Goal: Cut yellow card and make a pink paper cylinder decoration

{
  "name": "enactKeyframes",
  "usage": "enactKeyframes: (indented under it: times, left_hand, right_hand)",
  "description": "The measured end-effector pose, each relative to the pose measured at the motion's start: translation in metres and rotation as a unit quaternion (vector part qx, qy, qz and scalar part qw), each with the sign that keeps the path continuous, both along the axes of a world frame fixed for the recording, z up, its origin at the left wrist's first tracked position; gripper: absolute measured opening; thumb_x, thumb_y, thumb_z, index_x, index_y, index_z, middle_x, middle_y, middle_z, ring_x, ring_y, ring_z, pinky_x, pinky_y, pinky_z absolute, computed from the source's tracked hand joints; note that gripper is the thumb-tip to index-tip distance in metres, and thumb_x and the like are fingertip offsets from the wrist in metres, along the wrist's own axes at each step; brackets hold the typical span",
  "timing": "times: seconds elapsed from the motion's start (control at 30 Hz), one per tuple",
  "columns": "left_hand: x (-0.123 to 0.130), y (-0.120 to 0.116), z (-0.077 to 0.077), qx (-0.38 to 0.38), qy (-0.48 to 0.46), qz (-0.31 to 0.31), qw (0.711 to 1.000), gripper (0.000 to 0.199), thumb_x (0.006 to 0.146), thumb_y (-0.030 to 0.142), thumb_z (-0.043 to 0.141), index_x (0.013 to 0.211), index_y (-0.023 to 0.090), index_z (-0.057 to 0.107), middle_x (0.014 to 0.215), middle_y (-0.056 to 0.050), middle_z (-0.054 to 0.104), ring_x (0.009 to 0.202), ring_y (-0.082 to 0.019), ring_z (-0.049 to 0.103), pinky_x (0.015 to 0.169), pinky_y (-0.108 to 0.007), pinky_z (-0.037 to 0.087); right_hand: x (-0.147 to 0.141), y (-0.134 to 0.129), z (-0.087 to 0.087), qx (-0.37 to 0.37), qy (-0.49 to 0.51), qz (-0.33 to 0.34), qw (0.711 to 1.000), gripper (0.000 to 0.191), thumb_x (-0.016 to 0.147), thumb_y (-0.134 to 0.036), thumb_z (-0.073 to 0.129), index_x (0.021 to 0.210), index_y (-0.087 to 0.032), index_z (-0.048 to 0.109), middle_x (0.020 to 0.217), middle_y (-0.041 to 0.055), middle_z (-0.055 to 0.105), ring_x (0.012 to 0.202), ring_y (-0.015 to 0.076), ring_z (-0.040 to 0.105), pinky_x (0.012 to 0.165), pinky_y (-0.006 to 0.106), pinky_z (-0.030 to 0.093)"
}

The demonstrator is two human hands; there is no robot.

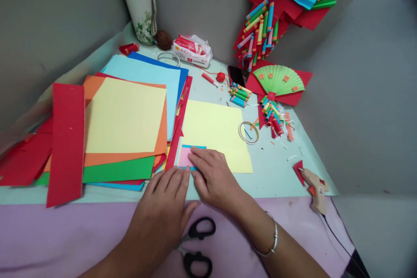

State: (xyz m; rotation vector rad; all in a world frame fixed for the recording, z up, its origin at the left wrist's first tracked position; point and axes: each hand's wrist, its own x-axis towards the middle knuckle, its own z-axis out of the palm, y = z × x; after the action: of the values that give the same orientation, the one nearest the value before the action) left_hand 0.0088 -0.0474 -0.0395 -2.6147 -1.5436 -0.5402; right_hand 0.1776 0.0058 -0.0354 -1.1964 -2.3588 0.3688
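Note:
A small pink paper piece with blue strips along its far and near edges lies at the left front corner of a pale yellow sheet. My left hand rests palm down, its straight fingertips touching the near blue edge. Over the right part of the pink piece lies my right hand, fingers stretched across it and thumb at the near edge. The right hand covers part of the piece. Scissors with black handles lie below the hands, their blades partly hidden by my left hand.
Stacked coloured paper stands left, with a red strip on top. A tape roll, paper tubes and a fan decoration lie right. A glue gun trails its cord. Behind are a cup and tissues.

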Motion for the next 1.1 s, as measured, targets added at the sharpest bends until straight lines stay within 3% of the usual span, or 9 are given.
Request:
enactKeyframes:
  times: [0.23, 0.33, 0.47, 0.73, 1.1]
  left_hand:
    - [0.000, 0.001, 0.003, 0.022, 0.023, -0.009, 0.999, 0.048, 0.088, 0.036, 0.058, 0.122, 0.003, 0.061, 0.115, -0.023, 0.067, 0.107, -0.036, 0.060, 0.097, -0.052, 0.044]
    - [0.000, 0.002, 0.002, 0.047, 0.026, -0.010, 0.999, 0.049, 0.087, 0.038, 0.061, 0.120, 0.002, 0.062, 0.118, -0.026, 0.065, 0.111, -0.039, 0.059, 0.097, -0.053, 0.044]
    - [-0.001, 0.004, -0.004, 0.069, 0.030, -0.027, 0.997, 0.059, 0.088, 0.041, 0.059, 0.127, -0.003, 0.057, 0.136, -0.030, 0.055, 0.125, -0.041, 0.052, 0.102, -0.052, 0.041]
    - [-0.004, 0.007, -0.017, 0.077, 0.050, -0.044, 0.995, 0.067, 0.085, 0.048, 0.057, 0.126, -0.006, 0.059, 0.135, -0.032, 0.055, 0.122, -0.041, 0.056, 0.103, -0.052, 0.037]
    - [-0.003, 0.006, -0.016, 0.007, 0.002, -0.006, 1.000, 0.062, 0.091, 0.049, 0.042, 0.124, 0.001, 0.064, 0.137, -0.022, 0.057, 0.126, -0.035, 0.055, 0.107, -0.049, 0.034]
  right_hand:
    - [0.011, 0.005, 0.008, -0.071, 0.067, 0.003, 0.995, 0.050, 0.082, -0.013, 0.050, 0.132, -0.017, 0.055, 0.136, 0.0100, 0.058, 0.124, 0.0222, 0.051, 0.105, 0.043, 0.040]
    - [0.014, 0.008, 0.005, -0.059, 0.096, 0.000, 0.994, 0.046, 0.085, -0.010, 0.047, 0.130, -0.016, 0.056, 0.131, 0.0104, 0.062, 0.122, 0.0197, 0.053, 0.106, 0.040, 0.041]
    - [0.013, 0.010, -0.001, -0.025, 0.110, -0.018, 0.993, 0.038, 0.089, -0.009, 0.044, 0.122, -0.016, 0.062, 0.120, 0.0102, 0.066, 0.114, 0.0196, 0.056, 0.100, 0.039, 0.046]
    - [0.007, 0.001, -0.010, 0.078, 0.007, -0.093, 0.993, 0.026, 0.092, -0.017, 0.053, 0.115, -0.015, 0.066, 0.120, 0.0110, 0.065, 0.115, 0.0262, 0.052, 0.100, 0.044, 0.044]
    - [-0.003, -0.007, -0.012, 0.110, -0.078, -0.132, 0.982, 0.028, 0.095, -0.016, 0.048, 0.119, -0.011, 0.063, 0.111, 0.0130, 0.066, 0.115, 0.0290, 0.051, 0.098, 0.045, 0.043]
